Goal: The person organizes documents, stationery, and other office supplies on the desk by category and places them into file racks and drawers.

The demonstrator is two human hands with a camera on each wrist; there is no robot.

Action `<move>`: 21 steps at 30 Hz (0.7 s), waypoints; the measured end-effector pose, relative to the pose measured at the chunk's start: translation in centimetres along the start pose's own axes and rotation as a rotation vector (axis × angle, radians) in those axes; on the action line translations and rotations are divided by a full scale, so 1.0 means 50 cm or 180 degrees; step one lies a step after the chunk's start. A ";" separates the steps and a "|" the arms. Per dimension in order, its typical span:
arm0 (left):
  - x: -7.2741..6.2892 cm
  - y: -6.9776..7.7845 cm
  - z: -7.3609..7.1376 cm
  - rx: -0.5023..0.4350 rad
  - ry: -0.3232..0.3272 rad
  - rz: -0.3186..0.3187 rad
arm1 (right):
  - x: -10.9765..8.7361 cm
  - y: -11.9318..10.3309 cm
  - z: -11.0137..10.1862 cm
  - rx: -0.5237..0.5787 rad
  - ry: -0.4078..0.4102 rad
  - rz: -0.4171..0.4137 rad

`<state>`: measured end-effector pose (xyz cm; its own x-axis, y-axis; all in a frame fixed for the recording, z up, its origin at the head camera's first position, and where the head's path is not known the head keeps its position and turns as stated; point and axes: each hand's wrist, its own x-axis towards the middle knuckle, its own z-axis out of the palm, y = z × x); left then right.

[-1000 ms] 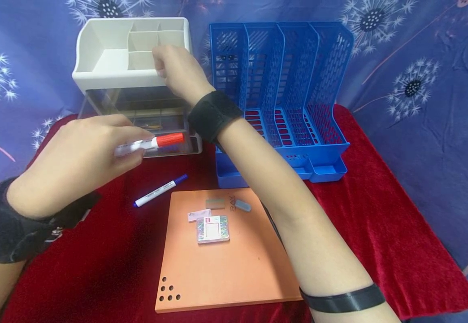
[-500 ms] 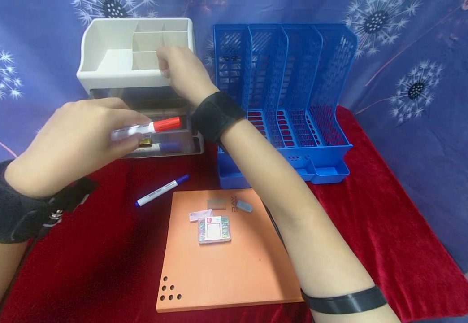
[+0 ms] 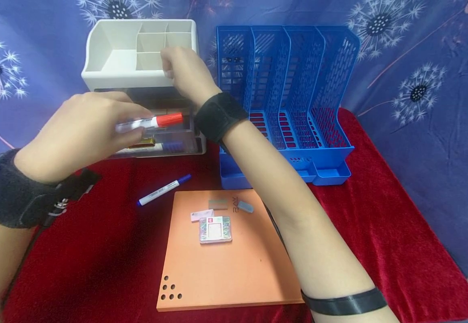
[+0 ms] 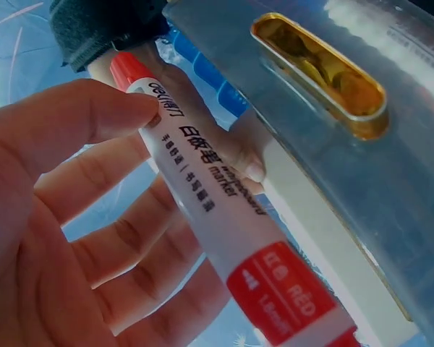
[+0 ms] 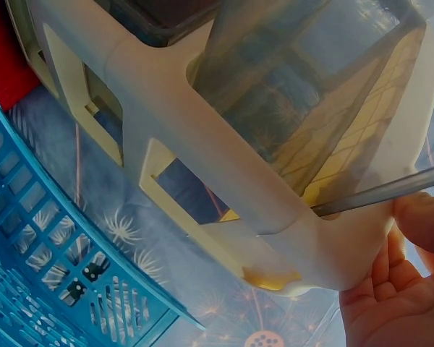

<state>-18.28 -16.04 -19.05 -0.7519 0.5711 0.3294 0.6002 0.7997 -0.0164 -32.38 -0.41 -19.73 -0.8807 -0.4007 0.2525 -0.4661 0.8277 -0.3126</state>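
My left hand (image 3: 90,128) pinches a red-capped whiteboard marker (image 4: 195,155) between thumb and fingers, in front of a white desk organizer (image 3: 123,80). The red cap (image 3: 170,119) points right in the head view. My right hand (image 3: 183,67) grips the front rim of the organizer's top at its right side; the right wrist view shows its thumb and curled fingers (image 5: 390,271) at that edge. Below the top, a clear drawer front with a gold handle (image 4: 322,69) lies close to the left hand. A pen with a blue end (image 3: 171,146) shows through the clear plastic.
A blue file rack (image 3: 286,152) stands right of the organizer. A blue-ended marker (image 3: 159,193) lies on the red cloth (image 3: 109,251). On the orange board (image 3: 234,273) are a clear clip box (image 3: 215,229), a pink-and-white eraser (image 3: 199,215) and a small grey-blue piece (image 3: 245,206).
My left hand has moved up toward the organizer with the marker. The clear drawer's gold handle now shows lower in the head view. My right hand keeps its place on the rim.
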 end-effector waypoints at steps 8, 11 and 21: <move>0.013 -0.016 0.008 -0.0072 -0.0106 -0.0094 | 0.000 0.000 0.000 0.0024 -0.0005 -0.0006; 0.018 -0.022 0.013 -0.0094 -0.0118 -0.0102 | 0.001 0.000 -0.001 0.0018 0.0006 -0.0011; 0.033 -0.037 0.026 -0.0141 -0.0119 -0.0127 | 0.001 0.000 0.000 0.0029 0.0006 0.0014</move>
<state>-21.00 -16.32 -19.72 -0.7846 0.5461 0.2934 0.5804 0.8134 0.0382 -32.42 -0.45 -19.70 -0.8827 -0.3962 0.2526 -0.4629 0.8258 -0.3221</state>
